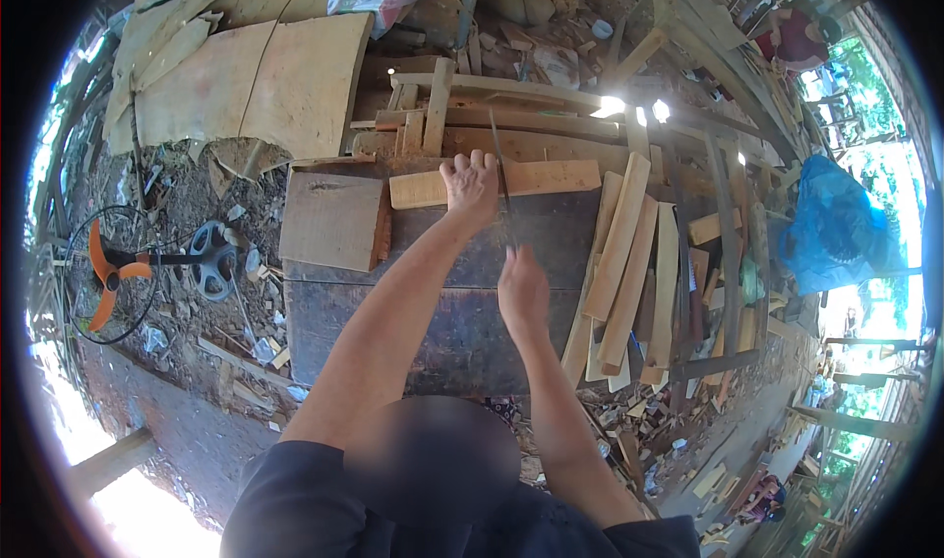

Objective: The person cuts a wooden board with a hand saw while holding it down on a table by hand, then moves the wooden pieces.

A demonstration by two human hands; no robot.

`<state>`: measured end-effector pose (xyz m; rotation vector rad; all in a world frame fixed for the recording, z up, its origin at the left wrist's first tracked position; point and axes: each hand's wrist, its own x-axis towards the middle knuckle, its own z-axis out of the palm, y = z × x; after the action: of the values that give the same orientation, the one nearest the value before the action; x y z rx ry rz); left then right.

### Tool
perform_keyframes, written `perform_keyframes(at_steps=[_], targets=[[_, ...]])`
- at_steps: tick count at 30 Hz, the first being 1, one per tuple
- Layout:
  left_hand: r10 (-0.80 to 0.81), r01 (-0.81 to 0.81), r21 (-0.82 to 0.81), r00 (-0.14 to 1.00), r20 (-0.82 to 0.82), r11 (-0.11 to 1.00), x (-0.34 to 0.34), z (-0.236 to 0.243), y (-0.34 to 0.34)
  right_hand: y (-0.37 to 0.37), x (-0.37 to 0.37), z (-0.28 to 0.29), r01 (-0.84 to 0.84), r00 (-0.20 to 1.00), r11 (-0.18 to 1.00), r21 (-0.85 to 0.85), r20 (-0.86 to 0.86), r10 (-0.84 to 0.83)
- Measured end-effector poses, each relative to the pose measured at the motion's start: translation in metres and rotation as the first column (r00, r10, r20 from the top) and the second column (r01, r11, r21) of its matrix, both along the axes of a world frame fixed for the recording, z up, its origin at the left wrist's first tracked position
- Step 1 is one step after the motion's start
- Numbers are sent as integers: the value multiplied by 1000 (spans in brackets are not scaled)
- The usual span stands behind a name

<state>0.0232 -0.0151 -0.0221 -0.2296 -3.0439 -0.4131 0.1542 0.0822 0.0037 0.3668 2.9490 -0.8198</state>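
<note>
We press our left hand [471, 186] flat on the pale plank [495, 181] lying across the dark bench [433, 312], pinning it steady, while our right hand [522, 291] clenches the handsaw [501, 179] biting into it

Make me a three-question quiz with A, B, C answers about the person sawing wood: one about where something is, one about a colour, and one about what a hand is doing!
1. Where does the fan stand?
A. On the ground to the person's left
B. On the workbench
C. On the pile of slats

2. What colour are the fan's blades?
A. Green
B. Orange
C. White

3. What is the left hand doing?
A. Hanging free
B. Waving
C. Pressing flat on the pale plank

Answers:
1 A: the fan sits on the littered ground, left of the dark workbench.
2 B: its blades are orange.
3 C: the left hand lies on the plank, while the right hand grips the saw.
</note>
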Motion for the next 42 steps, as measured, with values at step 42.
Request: perform_keyframes(at_steps=[42], targets=[[-106, 103, 68, 993, 43, 992, 18, 3, 6, 7, 11, -8, 49, 984, 998, 48, -172, -40]])
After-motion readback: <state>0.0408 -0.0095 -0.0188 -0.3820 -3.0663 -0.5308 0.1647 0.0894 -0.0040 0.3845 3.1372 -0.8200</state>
